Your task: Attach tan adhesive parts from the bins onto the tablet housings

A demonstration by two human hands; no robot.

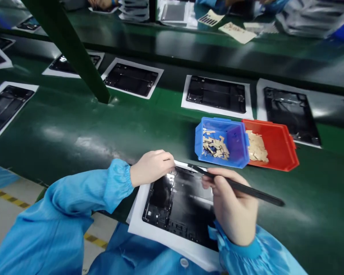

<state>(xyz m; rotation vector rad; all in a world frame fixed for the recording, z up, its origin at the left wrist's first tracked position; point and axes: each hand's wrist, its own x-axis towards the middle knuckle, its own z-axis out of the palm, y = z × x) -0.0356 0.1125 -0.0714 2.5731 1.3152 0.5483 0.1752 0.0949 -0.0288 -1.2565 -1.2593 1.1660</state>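
A black tablet housing lies on a white sheet at the near edge of the green bench, partly over my lap. My left hand is curled, its fingers resting on the housing's top left corner. My right hand is closed round a long black stylus-like tool, whose tip points left over the housing's top edge. Both arms wear blue sleeves.
A blue bin and a red bin, both with small tan pieces, stand just beyond the housing. Several more black housings on white sheets lie along the belt. A green post slants at left. Other workers' hands show at the far edge.
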